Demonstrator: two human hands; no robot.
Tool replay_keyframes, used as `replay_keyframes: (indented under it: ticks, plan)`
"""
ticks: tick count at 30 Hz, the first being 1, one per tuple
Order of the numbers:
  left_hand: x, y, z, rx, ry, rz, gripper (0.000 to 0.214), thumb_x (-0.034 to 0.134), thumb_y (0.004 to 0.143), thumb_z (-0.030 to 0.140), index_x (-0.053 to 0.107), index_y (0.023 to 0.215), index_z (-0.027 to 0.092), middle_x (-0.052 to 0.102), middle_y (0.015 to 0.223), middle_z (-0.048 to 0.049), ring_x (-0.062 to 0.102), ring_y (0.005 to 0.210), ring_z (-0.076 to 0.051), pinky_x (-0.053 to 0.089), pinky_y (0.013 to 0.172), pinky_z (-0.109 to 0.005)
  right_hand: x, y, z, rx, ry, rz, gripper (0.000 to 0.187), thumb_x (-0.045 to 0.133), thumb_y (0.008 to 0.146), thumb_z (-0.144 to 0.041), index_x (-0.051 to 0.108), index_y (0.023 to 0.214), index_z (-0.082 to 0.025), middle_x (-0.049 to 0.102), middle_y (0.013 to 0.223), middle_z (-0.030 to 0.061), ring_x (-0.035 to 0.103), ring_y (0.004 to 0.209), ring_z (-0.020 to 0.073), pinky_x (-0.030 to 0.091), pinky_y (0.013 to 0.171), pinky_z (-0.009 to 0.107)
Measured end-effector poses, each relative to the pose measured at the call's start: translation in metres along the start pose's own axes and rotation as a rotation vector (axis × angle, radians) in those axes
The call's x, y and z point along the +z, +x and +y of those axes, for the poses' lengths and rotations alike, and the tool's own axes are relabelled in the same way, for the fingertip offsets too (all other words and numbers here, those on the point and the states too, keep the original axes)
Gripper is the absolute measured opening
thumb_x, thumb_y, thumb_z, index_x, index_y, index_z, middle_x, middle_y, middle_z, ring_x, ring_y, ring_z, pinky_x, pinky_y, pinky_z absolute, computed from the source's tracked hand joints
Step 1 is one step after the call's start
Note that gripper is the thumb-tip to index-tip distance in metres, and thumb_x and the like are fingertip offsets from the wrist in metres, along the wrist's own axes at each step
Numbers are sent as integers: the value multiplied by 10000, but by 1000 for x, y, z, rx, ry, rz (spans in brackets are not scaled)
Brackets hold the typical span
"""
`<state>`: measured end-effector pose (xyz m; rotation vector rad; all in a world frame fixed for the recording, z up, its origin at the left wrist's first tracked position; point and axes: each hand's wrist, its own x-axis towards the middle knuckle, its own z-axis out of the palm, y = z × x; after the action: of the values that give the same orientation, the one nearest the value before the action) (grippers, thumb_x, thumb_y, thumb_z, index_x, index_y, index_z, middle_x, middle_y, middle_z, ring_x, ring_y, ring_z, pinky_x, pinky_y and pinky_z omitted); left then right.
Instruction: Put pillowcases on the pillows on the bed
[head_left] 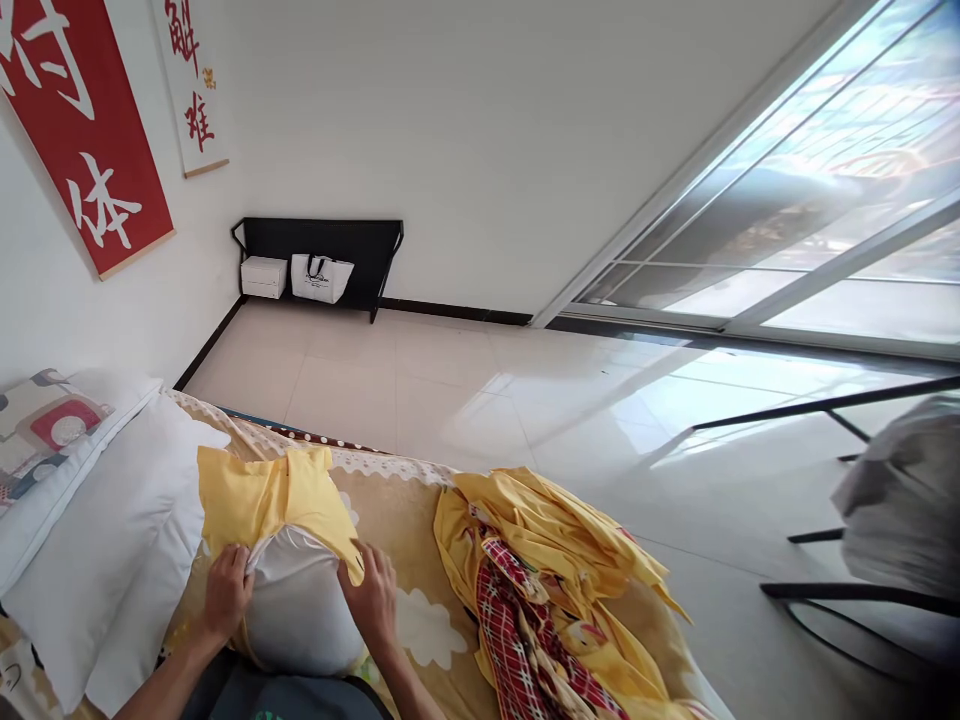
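Note:
A white pillow [300, 610] lies on the bed in front of me, its far end inside a yellow pillowcase [262, 495]. My left hand [225, 590] grips the pillowcase's open edge on the pillow's left side. On the right side, my right hand [371, 595] holds the other edge of the yellow fabric. The near half of the pillow is bare.
A pile of yellow and red-checked cloth [540, 580] lies to the right on the bed [420, 630]. Two white pillows [97, 520] are stacked at the left. A black rack [322, 255] with a bag stands by the far wall. Black chair frame [862, 590] at right.

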<state>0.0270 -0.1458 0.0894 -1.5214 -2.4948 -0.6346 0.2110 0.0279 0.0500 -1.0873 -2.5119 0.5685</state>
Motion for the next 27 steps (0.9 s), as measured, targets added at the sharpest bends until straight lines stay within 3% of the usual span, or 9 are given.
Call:
replay_keyframes:
  ticks: [3, 6, 10, 14, 17, 20, 23, 25, 27]
  plan:
    - [11, -13, 18, 46, -43, -34, 250, 502, 720, 38, 609, 848, 224, 665, 819, -39, 669, 809, -209, 564, 745, -317, -2, 16, 13, 294, -153, -55, 462, 460, 883, -233, 554, 1324, -133, 627, 1244, 167, 574, 1165, 292, 449, 993, 446]
    - [16, -20, 20, 50, -53, -55, 297, 486, 695, 31, 620, 863, 236, 682, 864, -39, 679, 857, -214, 569, 788, -326, -2, 28, 25, 425, -199, -107, 426, 313, 926, -174, 591, 1239, -98, 657, 1128, 191, 626, 1045, 284, 487, 865, 409]
    - [11, -25, -11, -54, -16, -19, 339, 404, 742, 21, 628, 928, 196, 699, 927, -79, 695, 886, -240, 582, 754, -369, -9, 14, 35, 337, -154, -219, 366, 344, 948, -216, 648, 1147, -171, 693, 1127, 120, 652, 1024, 213, 485, 872, 312]
    - [17, -23, -23, -44, -46, -46, 357, 398, 773, 37, 660, 944, 208, 720, 931, -65, 708, 883, -219, 586, 769, -340, 0, 5, 13, 185, -128, -276, 442, 508, 896, -257, 544, 1337, -250, 619, 1332, 42, 562, 1231, 159, 421, 1011, 239]
    - [26, -21, -13, -19, -74, -94, 394, 410, 780, 53, 678, 1008, 229, 729, 983, -59, 702, 942, -205, 574, 811, -313, 7, 19, -1, 282, -209, -251, 405, 441, 911, -198, 557, 1299, -184, 624, 1272, 118, 591, 1181, 222, 461, 952, 309]
    - [27, -30, -6, -27, -77, -138, 384, 413, 792, 70, 689, 1014, 220, 732, 978, -74, 702, 957, -210, 561, 829, -311, 1, 30, 5, 378, -277, -259, 353, 361, 931, -133, 608, 1183, -148, 654, 1159, 155, 634, 1092, 262, 494, 830, 334]
    - [20, -43, -10, -328, -48, -326, 374, 436, 821, 87, 666, 1098, 191, 726, 1086, -102, 692, 1033, -218, 532, 870, -308, -9, 28, 16, 365, -287, -330, 369, 353, 926, -77, 638, 1148, -153, 682, 1123, 144, 660, 1055, 252, 496, 775, 316]
    - [15, -42, -16, -574, -32, -484, 363, 471, 824, 92, 660, 1121, 180, 744, 1031, -103, 712, 976, -231, 524, 800, -300, -15, 27, 15, 333, -276, -397, 322, 393, 926, -73, 680, 1051, -147, 718, 1013, 124, 694, 943, 230, 496, 741, 304]
    - [10, -27, -23, -673, -28, -538, 320, 508, 784, 58, 688, 1030, 153, 754, 898, -109, 726, 881, -256, 500, 723, -300, -21, 33, 10, 309, -268, -441, 229, 472, 915, -94, 697, 918, -135, 730, 885, 92, 701, 816, 197, 497, 715, 295]
